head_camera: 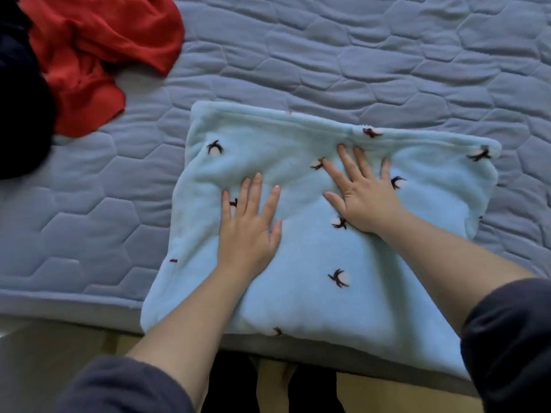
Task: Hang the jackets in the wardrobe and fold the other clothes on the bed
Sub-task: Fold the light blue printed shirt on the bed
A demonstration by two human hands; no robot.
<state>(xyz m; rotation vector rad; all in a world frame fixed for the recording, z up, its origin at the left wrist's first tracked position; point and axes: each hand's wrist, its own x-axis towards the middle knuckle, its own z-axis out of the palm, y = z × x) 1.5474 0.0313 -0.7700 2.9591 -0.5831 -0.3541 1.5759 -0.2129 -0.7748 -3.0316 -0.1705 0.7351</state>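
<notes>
A light blue fleece garment (372,257) with small dark and white motifs lies folded into a rough square at the bed's near edge. My left hand (249,231) rests flat on its left half, fingers spread and pointing away from me. My right hand (362,192) lies flat on its upper middle, fingers spread toward the far folded edge. Neither hand grips any fabric. The garment's near edge hangs slightly over the edge of the bed.
The bed has a grey-blue quilted cover (357,55). A crumpled red garment (95,55) lies at the far left, beside a dark garment (21,114) at the frame's left edge. Below the bed's near edge, pale floor (44,353) shows.
</notes>
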